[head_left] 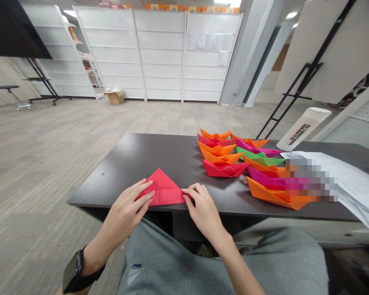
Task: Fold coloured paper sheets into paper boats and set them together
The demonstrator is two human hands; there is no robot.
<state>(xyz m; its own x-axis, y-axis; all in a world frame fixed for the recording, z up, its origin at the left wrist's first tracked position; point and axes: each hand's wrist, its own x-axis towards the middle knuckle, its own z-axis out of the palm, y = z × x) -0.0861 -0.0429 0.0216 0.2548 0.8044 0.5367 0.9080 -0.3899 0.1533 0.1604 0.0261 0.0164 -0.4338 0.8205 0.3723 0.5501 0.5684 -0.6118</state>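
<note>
A red sheet of paper point(164, 190), folded to a peak with a band along its lower edge, lies at the front edge of the dark table point(141, 155). My left hand point(130, 203) rests on its left part, fingers stretched out over the paper. At the right corner, my right hand point(201, 205) pinches the paper between thumb and fingers. To the right stand folded paper boats in two rows, among them a red boat point(224, 168), a green boat point(260, 157) and a large orange boat point(278, 194).
A white cylinder point(303, 129) with printed text leans at the table's back right. White papers point(347, 172) lie at the right, partly behind a blurred patch. Beyond the table are a black easel stand point(292, 96), white shelving panels point(160, 53) and a cardboard box point(115, 97).
</note>
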